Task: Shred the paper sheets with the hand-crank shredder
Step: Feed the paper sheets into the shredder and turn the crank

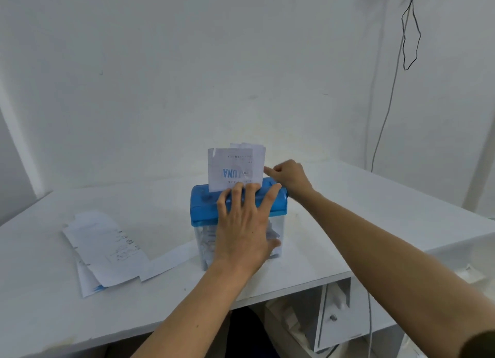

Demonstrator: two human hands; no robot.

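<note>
White table (375, 210) under me, shredder (206, 207) standing in the middle of it, blue lid over a clear bin with scraps inside. Loose paper sheets (107, 248) lie flat to its left, just beside it. A folded bundle of sheets (235, 167) stands upright in the slot. My left hand (246, 223) presses the lid, fingers spread wide. My right hand (290, 178) is curled tight at the lid's right end; what it grips, I can't tell.

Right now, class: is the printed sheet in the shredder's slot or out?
In. The sheet stands upright, its lower edge sunk into the blue shredder top.
</note>
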